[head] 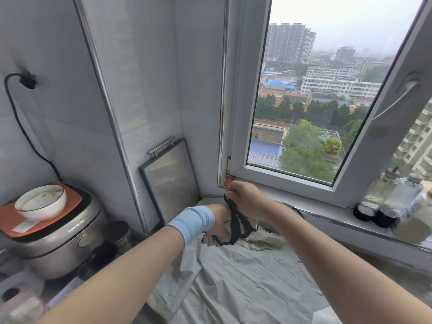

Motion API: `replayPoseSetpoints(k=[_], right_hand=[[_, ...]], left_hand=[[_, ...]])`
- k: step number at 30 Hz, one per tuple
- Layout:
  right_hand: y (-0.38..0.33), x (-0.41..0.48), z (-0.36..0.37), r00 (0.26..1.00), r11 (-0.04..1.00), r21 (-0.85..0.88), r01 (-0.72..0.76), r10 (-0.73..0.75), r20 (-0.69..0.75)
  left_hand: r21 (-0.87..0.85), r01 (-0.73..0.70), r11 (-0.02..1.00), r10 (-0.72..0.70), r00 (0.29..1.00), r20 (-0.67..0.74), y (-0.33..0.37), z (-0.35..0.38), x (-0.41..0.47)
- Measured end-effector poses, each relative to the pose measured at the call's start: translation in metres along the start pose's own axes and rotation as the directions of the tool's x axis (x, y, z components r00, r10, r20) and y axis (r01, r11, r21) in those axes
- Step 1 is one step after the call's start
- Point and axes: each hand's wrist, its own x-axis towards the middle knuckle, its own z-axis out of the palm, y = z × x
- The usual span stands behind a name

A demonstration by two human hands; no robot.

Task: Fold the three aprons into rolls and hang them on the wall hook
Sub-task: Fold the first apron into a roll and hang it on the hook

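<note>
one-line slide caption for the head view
By the window, the right hand holds up the black strap of an apron; the left hand rests on it.

From my end it's just two arms in shot. The left forearm (131, 272), the one nearer the rice cooker (58, 237), has a wide light blue wristband (191, 222) snug round the wrist. The right forearm (327, 249), farther from the rice cooker, is bare.

A high-rise home kitchen: a rice cooker (56, 235) at lower left, tiled walls (58, 54), window (311, 101) over rooftops.
</note>
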Motion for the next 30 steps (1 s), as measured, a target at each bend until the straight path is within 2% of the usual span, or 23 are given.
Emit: replayPoseSetpoints(k=[2,4,6,7,8,10,13,15,18,21,24,25,27,30], right_hand=[[0.0,0.003,0.002,0.994,0.993,0.075,-0.093,0.096,-0.048],[0.002,0.004,0.0,0.972,0.966,0.158,-0.204,0.219,-0.086],[0.005,0.004,-0.001,0.947,0.893,0.342,-0.291,0.32,-0.03],[0.005,0.003,0.0,0.933,0.831,0.444,-0.335,0.358,0.034],[0.002,0.0,0.001,0.921,0.78,0.503,-0.372,0.378,0.096],[-0.005,0.0,0.001,0.914,0.775,0.494,-0.394,0.387,0.122],[-0.007,0.012,-0.004,0.89,0.766,0.528,-0.366,0.454,-0.041],[-0.005,0.019,-0.006,0.859,0.748,0.56,-0.356,0.498,-0.118],[-0.007,0.024,-0.001,0.89,0.796,0.487,-0.36,0.45,-0.076],[-0.015,0.027,-0.005,0.907,0.846,0.404,-0.348,0.413,-0.085],[-0.021,0.033,-0.007,0.907,0.841,0.421,-0.339,0.411,-0.092],[-0.022,0.036,-0.006,0.907,0.843,0.422,-0.335,0.41,-0.1],[-0.028,0.039,-0.004,0.913,0.846,0.435,-0.308,0.391,-0.114],[-0.049,0.043,-0.012,0.925,0.816,0.522,-0.248,0.359,-0.123]], left_hand=[[-0.129,-0.001,0.992,-0.009,0.997,-0.08,-0.006,0.003,-0.002],[-0.259,0.034,0.965,-0.11,0.953,-0.283,-0.019,0.005,-0.003],[-0.26,0.101,0.96,-0.207,0.884,-0.42,-0.032,0.006,-0.004],[-0.216,0.111,0.97,-0.199,0.873,-0.445,-0.038,0.008,-0.003],[-0.151,0.079,0.985,-0.141,0.878,-0.457,-0.041,0.009,-0.002],[-0.004,-0.064,0.998,0.055,0.887,-0.458,-0.042,0.011,0.0],[0.117,-0.247,0.962,0.272,0.823,-0.498,-0.042,0.011,0.001],[0.216,-0.281,0.935,0.354,0.784,-0.51,-0.041,0.01,-0.002],[0.28,-0.208,0.937,0.326,0.807,-0.492,-0.038,0.007,-0.008],[0.082,-0.205,0.975,0.22,0.874,-0.433,-0.046,-0.003,-0.008],[-0.267,-0.266,0.926,0.175,0.931,-0.319,-0.058,-0.013,-0.009],[-0.403,-0.268,0.875,0.16,0.946,-0.282,-0.061,-0.016,-0.007],[-0.671,-0.263,0.693,0.093,0.956,-0.279,-0.064,-0.023,-0.005],[-0.823,-0.306,0.479,-0.07,0.921,-0.383,-0.068,-0.038,-0.002]])
